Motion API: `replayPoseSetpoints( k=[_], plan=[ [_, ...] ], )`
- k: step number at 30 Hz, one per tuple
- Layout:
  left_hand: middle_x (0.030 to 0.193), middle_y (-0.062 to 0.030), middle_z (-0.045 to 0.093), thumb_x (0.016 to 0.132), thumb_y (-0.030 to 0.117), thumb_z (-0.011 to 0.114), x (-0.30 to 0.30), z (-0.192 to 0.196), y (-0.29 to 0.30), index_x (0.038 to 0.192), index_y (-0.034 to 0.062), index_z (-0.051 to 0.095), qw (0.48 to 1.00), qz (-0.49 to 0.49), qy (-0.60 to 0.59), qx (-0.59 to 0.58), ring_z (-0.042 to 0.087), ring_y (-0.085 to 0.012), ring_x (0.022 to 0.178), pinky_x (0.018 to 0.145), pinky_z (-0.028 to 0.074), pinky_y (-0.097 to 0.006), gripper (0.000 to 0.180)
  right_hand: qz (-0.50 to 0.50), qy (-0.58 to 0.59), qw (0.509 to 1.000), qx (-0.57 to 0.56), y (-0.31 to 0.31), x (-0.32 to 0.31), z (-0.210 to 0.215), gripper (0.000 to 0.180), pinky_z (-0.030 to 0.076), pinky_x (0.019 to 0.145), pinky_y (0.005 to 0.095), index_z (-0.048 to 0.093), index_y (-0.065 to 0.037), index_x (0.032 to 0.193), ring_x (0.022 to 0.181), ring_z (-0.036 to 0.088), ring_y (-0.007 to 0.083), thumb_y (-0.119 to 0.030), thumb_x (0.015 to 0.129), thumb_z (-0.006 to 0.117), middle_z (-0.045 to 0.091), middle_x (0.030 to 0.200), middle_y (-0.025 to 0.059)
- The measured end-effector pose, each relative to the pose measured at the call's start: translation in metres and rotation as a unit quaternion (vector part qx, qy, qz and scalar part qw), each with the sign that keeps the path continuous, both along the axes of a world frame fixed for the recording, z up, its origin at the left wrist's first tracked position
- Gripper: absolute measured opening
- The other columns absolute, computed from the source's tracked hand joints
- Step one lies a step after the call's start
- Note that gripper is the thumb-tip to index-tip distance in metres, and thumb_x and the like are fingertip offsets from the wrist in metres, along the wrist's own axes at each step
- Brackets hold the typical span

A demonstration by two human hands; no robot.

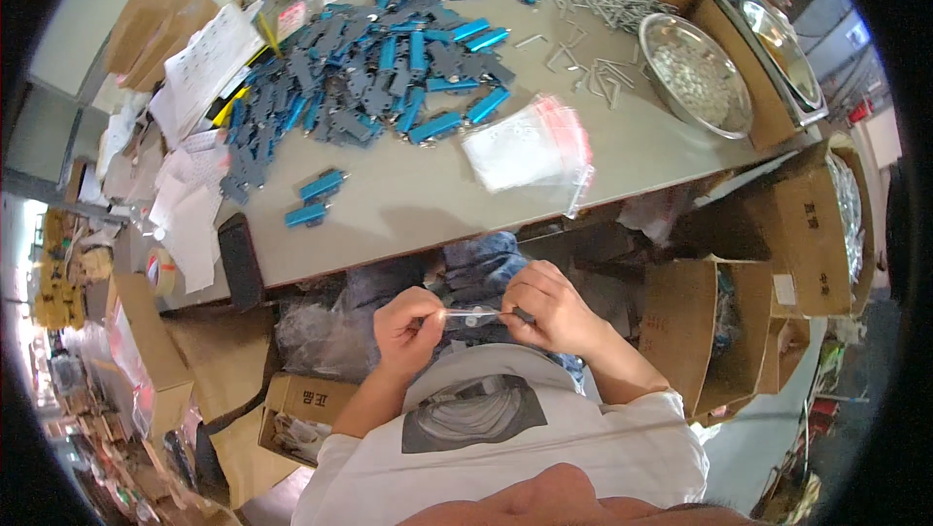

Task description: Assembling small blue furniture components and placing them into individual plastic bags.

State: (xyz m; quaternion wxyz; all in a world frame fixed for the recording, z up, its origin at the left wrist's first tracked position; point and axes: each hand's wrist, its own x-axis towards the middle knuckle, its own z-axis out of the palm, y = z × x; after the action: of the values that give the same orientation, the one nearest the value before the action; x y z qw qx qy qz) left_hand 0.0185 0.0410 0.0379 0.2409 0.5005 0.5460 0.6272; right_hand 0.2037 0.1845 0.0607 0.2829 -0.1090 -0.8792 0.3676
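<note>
Head view: left hand (408,329) and right hand (551,307) are both pinching a small clear bag (473,315), probably holding small parts; blue pile (374,69) sitting at 11 o'clock.

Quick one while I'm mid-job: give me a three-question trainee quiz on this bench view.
1. True or false: both hands grip the same small clear bag.
2. What colour are the parts piled on the table? A red, B blue and grey, C yellow.
3. Fill in: the round metal bowl sits to the person's ____ of that pile.

Key: 1 true, left hand and right hand pinch its two ends. 2 B. 3 right.
</note>
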Motion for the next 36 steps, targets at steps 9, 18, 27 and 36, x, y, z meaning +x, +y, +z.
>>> replayPoseSetpoints(
  k=[9,18,27,36],
  plan=[
    [0.09,-0.0102,0.066,0.083,0.004,0.066,0.018,-0.022,0.009,0.097,-0.0002,0.063,0.987,-0.031,0.031,-0.156,0.064,-0.0174,0.081,0.072,0.051,-0.029,0.015,-0.281,-0.084,0.956,-0.001,0.018,0.102,0.002,0.012,0.044,0.07,0.0397,0.057,-0.003,0.075,0.078,0.054,0.032,-0.003,0.066,0.064,0.056,0.078,0.0124],
    [0.095,-0.0155,0.063,0.083,0.016,0.066,-0.044,-0.108,-0.025,0.097,0.0025,0.062,0.942,0.155,0.214,-0.209,0.058,-0.0342,0.093,0.09,0.043,-0.043,0.02,-0.565,-0.273,0.767,0.132,0.025,0.191,0.013,0.022,0.046,0.068,0.0409,0.059,-0.002,0.097,0.079,0.056,0.024,-0.024,0.098,0.053,0.057,0.088,0.0098],
    [0.124,-0.0171,0.055,0.084,0.015,0.057,-0.168,-0.284,-0.074,0.122,0.0053,0.058,0.807,0.286,0.253,-0.451,0.05,-0.0345,0.118,0.101,0.038,-0.046,0.039,-0.249,-0.057,0.958,0.13,0.045,-0.019,-0.022,0.012,0.043,0.064,0.036,0.054,0.001,0.079,0.07,0.052,0.0223,-0.004,0.088,0.06,0.054,0.074,0.0096],
    [0.119,-0.0146,0.059,0.079,0.024,0.067,-0.227,-0.362,-0.041,0.13,0.0045,0.049,0.824,0.308,0.09,-0.467,0.057,-0.0329,0.102,0.089,0.047,-0.041,0.058,-0.039,-0.065,0.973,0.216,-0.028,-0.132,-0.079,0.008,0.042,0.061,0.0392,0.059,-0.011,0.085,0.072,0.053,0.0264,-0.01,0.078,0.064,0.057,0.081,0.0061]
  ],
)
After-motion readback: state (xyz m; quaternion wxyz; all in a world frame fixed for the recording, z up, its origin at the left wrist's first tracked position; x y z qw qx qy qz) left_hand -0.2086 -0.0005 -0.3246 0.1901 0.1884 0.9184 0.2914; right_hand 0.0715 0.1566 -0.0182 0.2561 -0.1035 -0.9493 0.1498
